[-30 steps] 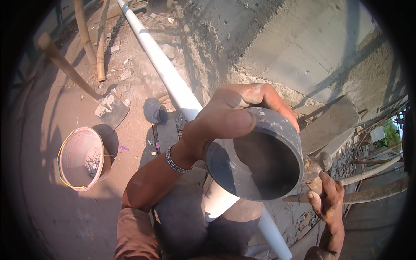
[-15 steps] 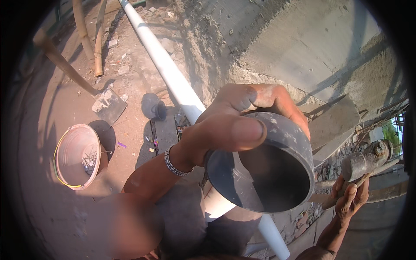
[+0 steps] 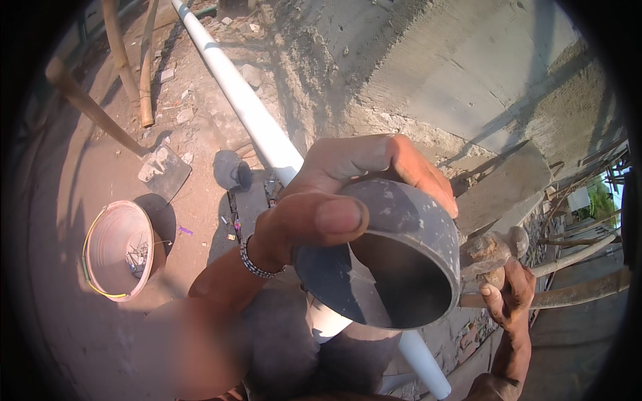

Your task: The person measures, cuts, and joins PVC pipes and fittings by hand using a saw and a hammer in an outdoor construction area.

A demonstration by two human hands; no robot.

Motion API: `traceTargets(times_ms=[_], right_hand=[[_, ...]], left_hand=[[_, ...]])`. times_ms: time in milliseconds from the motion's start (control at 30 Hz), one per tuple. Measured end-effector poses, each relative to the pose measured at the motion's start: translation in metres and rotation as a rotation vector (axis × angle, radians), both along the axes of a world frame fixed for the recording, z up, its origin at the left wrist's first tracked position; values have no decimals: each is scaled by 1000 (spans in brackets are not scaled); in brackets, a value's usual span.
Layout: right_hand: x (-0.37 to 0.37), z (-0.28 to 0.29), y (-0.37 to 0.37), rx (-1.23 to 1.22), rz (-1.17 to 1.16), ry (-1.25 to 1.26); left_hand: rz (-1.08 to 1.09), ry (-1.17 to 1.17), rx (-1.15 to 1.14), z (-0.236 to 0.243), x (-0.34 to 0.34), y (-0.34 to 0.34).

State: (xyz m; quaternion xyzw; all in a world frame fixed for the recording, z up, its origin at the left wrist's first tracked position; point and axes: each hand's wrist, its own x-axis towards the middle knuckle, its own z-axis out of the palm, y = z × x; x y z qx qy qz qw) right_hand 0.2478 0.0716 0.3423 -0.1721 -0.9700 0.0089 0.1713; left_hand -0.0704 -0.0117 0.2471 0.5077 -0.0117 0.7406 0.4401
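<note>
My left hand (image 3: 314, 194) grips a dark grey, scuffed pipe fitting (image 3: 408, 210) in the centre, thumb on top and fingers over its far side, its round opening facing up toward me. My right hand (image 3: 511, 297) is closed on a hammer (image 3: 488, 247), whose metal head is just right of the fitting; whether they touch I cannot tell. Under the fitting lies a short white pipe (image 3: 331, 321) between my knees. A smaller dark grey fitting (image 3: 231, 170) lies on the ground beyond.
At left stand a pink bucket (image 3: 120, 247) and a shovel (image 3: 167, 174); bamboo poles (image 3: 146, 80) are behind. A long white pipe (image 3: 241, 100) runs away beside a rough concrete wall (image 3: 455, 80). Rubble and boards (image 3: 501, 187) lie at right, with another white pipe (image 3: 424, 361) below.
The hammer swung right, away from the fitting, half a second ago and is now back beside it. My left hand and the fitting have shifted slightly left and down, the fitting tilting.
</note>
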Motion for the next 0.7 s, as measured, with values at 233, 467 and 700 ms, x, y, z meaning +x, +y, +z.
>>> traceTargets(times_ms=[233,467,700], right_hand=[[-10,-1,13,-107,29,112],[-2,21,17,-350,-229,272],[0,17,22,-486,-287,272]], left_hand=[[25,165,58,-20,-22,8],[65,170,-72,8,-10,-24],[21,223,-65,13,-13,-28]])
